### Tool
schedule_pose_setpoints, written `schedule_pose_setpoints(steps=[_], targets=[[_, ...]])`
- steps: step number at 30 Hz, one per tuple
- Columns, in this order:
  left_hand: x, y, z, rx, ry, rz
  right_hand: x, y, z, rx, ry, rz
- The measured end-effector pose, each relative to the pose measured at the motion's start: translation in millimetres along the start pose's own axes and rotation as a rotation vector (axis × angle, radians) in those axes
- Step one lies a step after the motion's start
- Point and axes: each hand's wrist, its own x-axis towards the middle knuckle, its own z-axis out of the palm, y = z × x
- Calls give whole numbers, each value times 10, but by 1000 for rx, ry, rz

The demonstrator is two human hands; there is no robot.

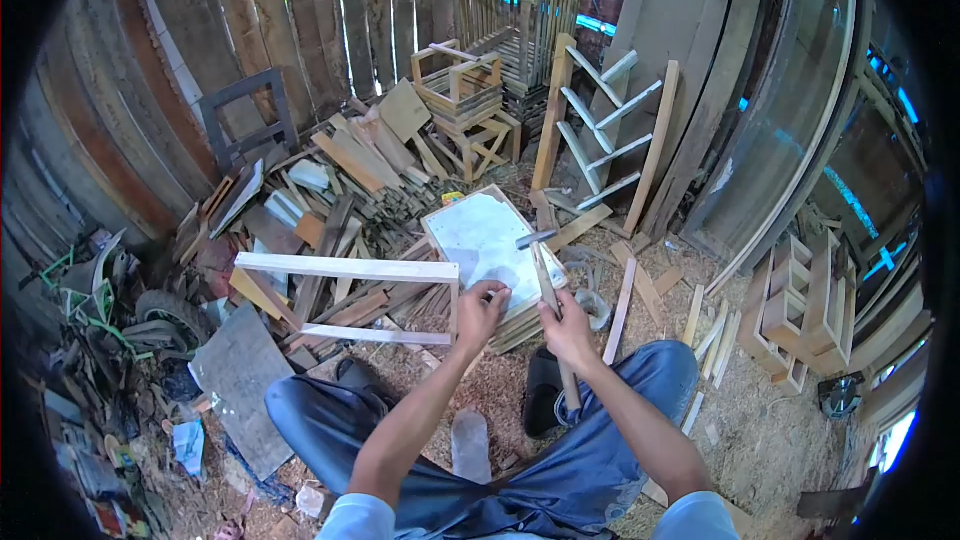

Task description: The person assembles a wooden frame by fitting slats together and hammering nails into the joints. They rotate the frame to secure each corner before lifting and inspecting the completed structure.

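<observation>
My right hand (568,327) is wrapped around the wooden handle of a hammer (546,275), its metal head up over a white-topped board (480,230). My left hand (480,314) is closed, thumb and fingertips drawn together above the board's near edge. Whatever it pinches is too small to make out. Just left of that hand is the end piece of a pale wooden frame (345,268), whose two long rails stretch leftward over scrap wood. The board lies on a low wooden stack between my knees.
Scrap wood (370,145) is heaped ahead and left. Behind it are stacked wooden frames (520,30). A slatted wooden piece (605,130) leans at the back right. Box-like wooden pieces (800,305) stand right. A grey sheet (243,390) lies left; sawdust covers the floor.
</observation>
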Motion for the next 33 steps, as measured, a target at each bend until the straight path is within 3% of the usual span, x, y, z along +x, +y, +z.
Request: schedule_pose_setpoints(steps=[1, 5, 7, 11, 20, 33], targets=[[-15, -15, 78, 74, 96, 117, -29, -75, -12, -9, -3, 2], [53, -176, 228, 237, 185, 281, -61, -175, -93, -107, -33, -30], [65, -200, 257, 237, 223, 302, -109, -201, -129, -257, -231, 107], [62, -270, 237, 254, 216, 368, -151, -262, -152, -250, -221, 38], [59, -219, 256, 259, 204, 287, -82, -110, -127, -361, -299, 45], [86, -259, 246, 246, 213, 336, -81, -243, -160, -414, -279, 33]])
